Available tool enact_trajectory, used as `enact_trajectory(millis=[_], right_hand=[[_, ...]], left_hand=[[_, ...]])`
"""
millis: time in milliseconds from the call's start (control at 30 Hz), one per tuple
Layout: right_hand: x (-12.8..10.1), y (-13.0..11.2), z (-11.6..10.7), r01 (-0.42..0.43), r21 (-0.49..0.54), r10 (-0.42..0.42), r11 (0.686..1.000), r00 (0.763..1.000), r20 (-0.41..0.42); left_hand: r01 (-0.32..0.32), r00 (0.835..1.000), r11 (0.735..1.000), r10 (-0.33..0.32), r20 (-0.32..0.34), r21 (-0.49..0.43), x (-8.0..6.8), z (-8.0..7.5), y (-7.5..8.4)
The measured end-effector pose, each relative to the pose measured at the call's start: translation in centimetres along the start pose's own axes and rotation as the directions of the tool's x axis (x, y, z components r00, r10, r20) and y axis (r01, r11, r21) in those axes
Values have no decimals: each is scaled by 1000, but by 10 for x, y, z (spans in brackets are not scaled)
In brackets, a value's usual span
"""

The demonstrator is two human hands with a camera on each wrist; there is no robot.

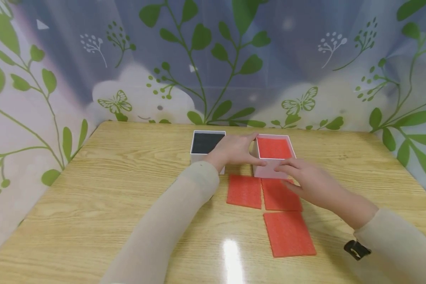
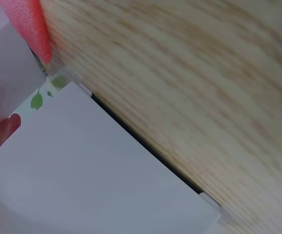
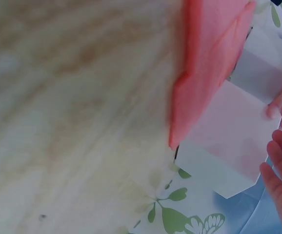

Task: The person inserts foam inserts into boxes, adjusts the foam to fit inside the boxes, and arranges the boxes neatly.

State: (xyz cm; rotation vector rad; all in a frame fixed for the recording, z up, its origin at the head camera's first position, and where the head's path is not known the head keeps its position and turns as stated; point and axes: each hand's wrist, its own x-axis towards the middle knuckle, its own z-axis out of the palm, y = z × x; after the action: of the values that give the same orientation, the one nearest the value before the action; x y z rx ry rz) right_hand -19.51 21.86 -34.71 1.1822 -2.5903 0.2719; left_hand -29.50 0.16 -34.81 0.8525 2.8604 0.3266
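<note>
Wooden table (image 1: pixel 92 197) carried two white boxes near its far edge. The black-lined box (image 1: pixel 206 144) sat left; the red-lined box (image 1: pixel 274 152) sat just beside it, right. Three red foam sheets lay flat in front: one (image 1: pixel 244 191) and a second (image 1: pixel 280 196) touching side by side, a third (image 1: pixel 289 233) nearer the person. Left hand (image 1: pixel 234 152) lay between the boxes, fingers curled onto the red-lined box's left wall. Right hand (image 1: pixel 310 179) gripped its front right corner, over the second sheet. Judgement: hold both walls evenly and keep the box level, so it clears the sheets without dragging them.
</note>
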Motion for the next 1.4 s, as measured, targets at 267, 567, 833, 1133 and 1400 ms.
enact_trajectory(millis=[267, 567, 833, 1133, 1400], right_hand=[[-12, -14, 5, -15, 51, 9, 999, 994, 107], [-37, -32, 1, -104, 190, 17, 976, 911, 411], [-49, -38, 7, -175, 208, 51, 962, 868, 494], [-56, -43, 10, -103, 144, 20, 984, 872, 489], [-55, -46, 8, -128, 164, 18, 978, 837, 546]], left_hand=[[8, 1000, 1000, -8, 5, 22, 0, -1, -1], [2, 1000, 1000, -2, 3, 3, 0, 1, 0], [-2, 1000, 1000, 2, -5, 9, -1, 0, 1], [9, 1000, 1000, -9, -7, 11, -1, -1, 2], [11, 1000, 1000, -11, -4, 19, 0, 1, 1]])
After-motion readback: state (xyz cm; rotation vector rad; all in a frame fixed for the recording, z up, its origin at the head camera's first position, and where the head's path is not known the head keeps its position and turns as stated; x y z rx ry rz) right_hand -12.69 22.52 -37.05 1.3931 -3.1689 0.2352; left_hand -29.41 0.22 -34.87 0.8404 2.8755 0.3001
